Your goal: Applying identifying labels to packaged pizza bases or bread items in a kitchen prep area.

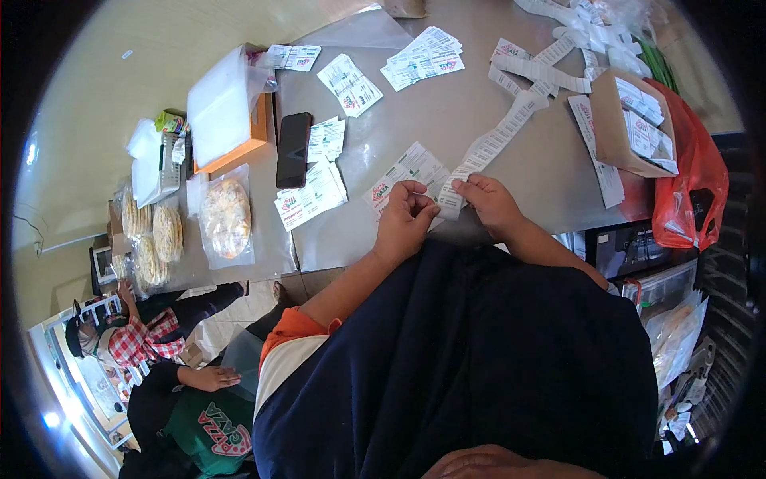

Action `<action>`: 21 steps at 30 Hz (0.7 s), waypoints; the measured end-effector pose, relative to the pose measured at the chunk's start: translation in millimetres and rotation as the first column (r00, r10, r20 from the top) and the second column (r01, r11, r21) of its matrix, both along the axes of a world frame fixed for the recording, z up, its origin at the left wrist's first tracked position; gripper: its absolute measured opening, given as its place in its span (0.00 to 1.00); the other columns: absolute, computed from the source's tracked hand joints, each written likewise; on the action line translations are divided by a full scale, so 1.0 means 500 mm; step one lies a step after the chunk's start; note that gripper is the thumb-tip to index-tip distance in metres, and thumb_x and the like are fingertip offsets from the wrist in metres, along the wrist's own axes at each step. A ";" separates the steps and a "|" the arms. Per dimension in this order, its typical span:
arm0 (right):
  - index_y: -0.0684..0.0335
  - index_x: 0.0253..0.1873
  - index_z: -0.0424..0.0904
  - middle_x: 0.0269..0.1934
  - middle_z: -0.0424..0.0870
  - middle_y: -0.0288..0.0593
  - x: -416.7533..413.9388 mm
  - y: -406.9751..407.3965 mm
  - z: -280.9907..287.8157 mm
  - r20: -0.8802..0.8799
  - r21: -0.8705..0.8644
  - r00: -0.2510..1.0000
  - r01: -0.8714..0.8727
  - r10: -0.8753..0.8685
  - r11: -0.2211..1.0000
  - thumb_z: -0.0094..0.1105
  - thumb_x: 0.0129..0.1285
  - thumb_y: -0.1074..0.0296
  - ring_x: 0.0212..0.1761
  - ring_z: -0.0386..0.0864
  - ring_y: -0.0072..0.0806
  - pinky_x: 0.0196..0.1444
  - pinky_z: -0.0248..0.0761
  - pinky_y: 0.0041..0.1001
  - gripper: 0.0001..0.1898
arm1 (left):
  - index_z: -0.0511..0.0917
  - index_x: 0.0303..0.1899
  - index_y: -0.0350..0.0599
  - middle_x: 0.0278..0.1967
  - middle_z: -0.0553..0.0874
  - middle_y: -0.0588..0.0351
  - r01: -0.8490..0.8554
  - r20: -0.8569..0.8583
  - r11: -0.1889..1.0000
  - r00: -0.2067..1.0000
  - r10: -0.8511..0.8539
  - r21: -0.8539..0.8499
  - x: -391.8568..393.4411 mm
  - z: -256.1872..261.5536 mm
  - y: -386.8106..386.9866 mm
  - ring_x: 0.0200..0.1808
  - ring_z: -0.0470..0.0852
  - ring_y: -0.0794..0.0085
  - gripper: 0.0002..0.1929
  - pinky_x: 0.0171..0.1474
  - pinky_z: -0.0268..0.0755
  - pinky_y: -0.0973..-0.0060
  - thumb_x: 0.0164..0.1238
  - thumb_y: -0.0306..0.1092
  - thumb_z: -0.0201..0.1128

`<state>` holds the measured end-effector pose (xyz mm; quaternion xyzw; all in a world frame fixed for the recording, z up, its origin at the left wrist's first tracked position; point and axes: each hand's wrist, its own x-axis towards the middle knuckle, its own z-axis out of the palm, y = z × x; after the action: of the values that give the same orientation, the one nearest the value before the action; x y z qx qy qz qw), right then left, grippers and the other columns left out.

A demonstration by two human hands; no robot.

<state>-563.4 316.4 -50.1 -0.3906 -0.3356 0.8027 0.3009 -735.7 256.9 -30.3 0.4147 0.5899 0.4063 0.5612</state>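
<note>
My right hand grips the near end of a long strip of small printed stickers, which runs back across the metal table. Just left of it, my left hand has its thumb and forefinger pinched together at the strip's edge; whether a sticker is between them cannot be made out. Under and behind my left hand lie printed pizza labels on the table. Left of these are a fanned stack of labels and a black smartphone. More label stacks lie farther back.
A cardboard box of label bundles and a red plastic bag stand at right. At left are an orange box with plastic sheets, and bagged flatbreads. Two people are at lower left. Another person's arm shows at the bottom edge.
</note>
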 end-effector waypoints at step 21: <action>0.59 0.40 0.84 0.41 0.84 0.39 0.014 0.013 -0.058 0.462 0.859 0.855 -0.364 -0.237 0.361 0.57 0.61 0.63 0.47 0.71 0.40 0.52 0.60 0.37 0.09 | 0.80 0.38 0.36 0.30 0.83 0.51 -0.096 -0.541 0.995 0.837 0.084 0.007 -0.072 0.012 0.072 0.31 0.80 0.71 0.09 0.36 0.72 0.74 0.63 0.33 0.63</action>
<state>-556.2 323.0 -79.0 -0.3353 -0.8107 0.3457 0.3331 -771.7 292.7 -24.4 0.4785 0.7470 0.2928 0.3568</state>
